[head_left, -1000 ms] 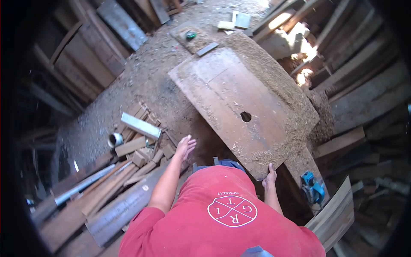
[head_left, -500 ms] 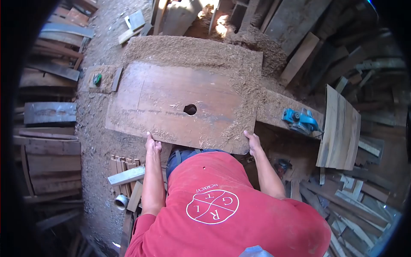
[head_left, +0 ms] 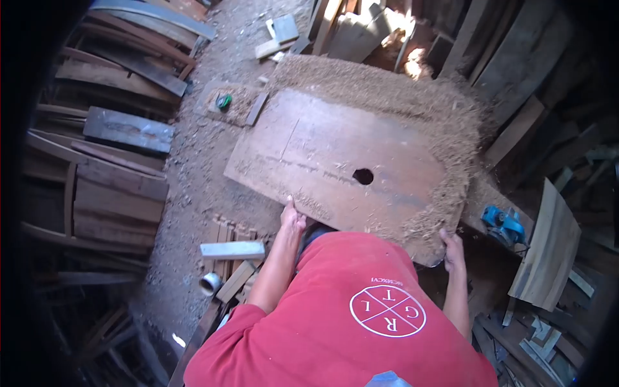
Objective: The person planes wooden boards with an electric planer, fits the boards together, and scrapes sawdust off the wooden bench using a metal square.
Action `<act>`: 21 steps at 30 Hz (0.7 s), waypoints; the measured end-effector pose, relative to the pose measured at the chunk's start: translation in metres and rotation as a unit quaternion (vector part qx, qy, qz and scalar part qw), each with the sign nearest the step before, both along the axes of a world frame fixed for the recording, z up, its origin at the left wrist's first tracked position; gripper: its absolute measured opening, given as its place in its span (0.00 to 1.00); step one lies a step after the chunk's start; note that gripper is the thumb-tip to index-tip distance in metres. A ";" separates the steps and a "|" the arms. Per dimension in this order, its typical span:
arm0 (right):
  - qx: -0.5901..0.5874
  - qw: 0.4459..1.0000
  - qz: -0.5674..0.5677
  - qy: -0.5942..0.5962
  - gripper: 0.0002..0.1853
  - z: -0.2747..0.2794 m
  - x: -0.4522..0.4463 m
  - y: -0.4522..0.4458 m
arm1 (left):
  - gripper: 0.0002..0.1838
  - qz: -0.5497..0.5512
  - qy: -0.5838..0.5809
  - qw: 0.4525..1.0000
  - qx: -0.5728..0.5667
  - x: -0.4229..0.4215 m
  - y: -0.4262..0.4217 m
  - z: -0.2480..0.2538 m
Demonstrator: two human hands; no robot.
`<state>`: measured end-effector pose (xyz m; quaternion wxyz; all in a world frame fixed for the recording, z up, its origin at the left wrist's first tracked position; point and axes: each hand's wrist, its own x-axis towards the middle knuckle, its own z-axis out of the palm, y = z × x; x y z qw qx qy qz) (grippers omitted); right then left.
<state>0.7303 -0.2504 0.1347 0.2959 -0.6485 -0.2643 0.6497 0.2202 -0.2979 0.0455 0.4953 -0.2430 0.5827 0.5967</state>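
A wide reddish-brown wooden board (head_left: 322,145) lies in front of me, with a round dark hole (head_left: 363,176) through it. Wood shavings (head_left: 454,164) are heaped along its far and right sides. My left hand (head_left: 294,217) grips the near edge left of my body, thumb on top and fingers underneath. At the near right corner, my right hand (head_left: 453,249) is closed on the same edge, its fingers partly hidden. A blue electric hand planer (head_left: 505,226) sits on a surface beyond my right hand.
Stacked planks (head_left: 119,206) line the left side. A small green object (head_left: 224,101) and a short wood strip (head_left: 256,109) lie beside the board's far left. A pale panel (head_left: 548,248) leans at right. Near my left forearm are a light metal-looking bar (head_left: 232,250) and a round tin (head_left: 210,282).
The view has turned, so the board and surroundings appear shifted right and tilted clockwise. Both hands keep their hold on the board's near edge.
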 end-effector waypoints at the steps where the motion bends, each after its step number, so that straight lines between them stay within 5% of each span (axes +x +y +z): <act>1: 0.017 1.000 -0.017 -0.006 0.24 -0.009 0.002 -0.001 | 0.25 0.003 -0.020 0.999 0.028 0.001 0.007 -0.003; 16: 0.035 0.996 -0.070 -0.030 0.24 0.011 -0.017 -0.001 | 0.28 0.033 -0.018 0.999 0.008 -0.003 0.006 -0.001; 19: 0.038 0.994 -0.077 -0.064 0.24 0.019 -0.024 -0.003 | 0.47 -0.045 -0.086 0.992 0.074 -0.027 -0.007 0.005; 21: 0.046 0.994 -0.073 -0.071 0.25 0.019 -0.019 -0.005 | 0.49 0.027 -0.054 0.983 0.173 -0.065 -0.006 -0.017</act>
